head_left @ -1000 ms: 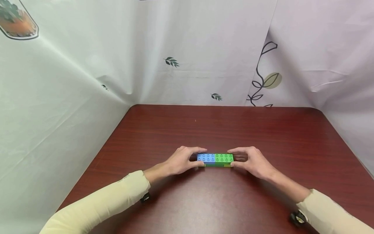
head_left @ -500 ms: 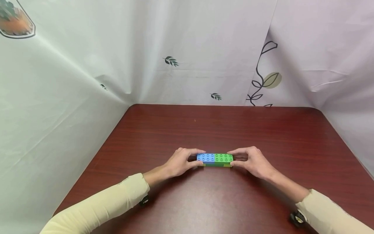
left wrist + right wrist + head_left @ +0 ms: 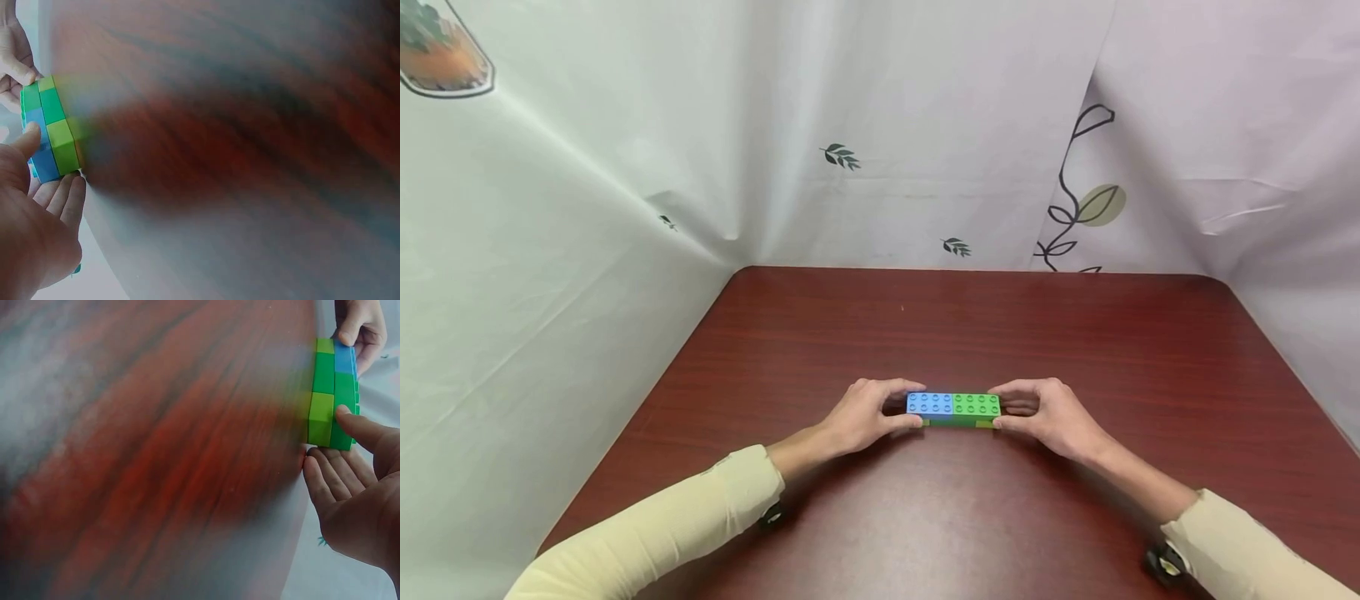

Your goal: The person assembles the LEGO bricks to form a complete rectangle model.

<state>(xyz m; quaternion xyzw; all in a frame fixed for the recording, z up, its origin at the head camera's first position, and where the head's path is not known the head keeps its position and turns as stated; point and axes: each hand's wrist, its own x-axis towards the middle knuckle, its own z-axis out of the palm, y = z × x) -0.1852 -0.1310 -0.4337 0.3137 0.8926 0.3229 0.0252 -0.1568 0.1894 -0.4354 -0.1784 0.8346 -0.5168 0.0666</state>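
Observation:
A blue toy building brick (image 3: 929, 403) and a green toy building brick (image 3: 976, 404) lie end to end, forming the top row of a low two-layer block on the table. Beneath them the wrist views show a lower layer with a lime-green brick (image 3: 62, 147) at the left end, a darker green brick (image 3: 323, 373) in the middle and another lime brick (image 3: 320, 419) at the right end. My left hand (image 3: 859, 415) holds the blue end, thumb on the near side and fingers behind. At the green end my right hand (image 3: 1058, 417) holds likewise, its thumb against the green brick.
The dark red wood-grain table (image 3: 850, 325) has rounded far corners. White printed cloth (image 3: 895, 100) hangs along its back and both sides. Dark devices (image 3: 1165, 565) are strapped under the cream sleeves (image 3: 662, 525).

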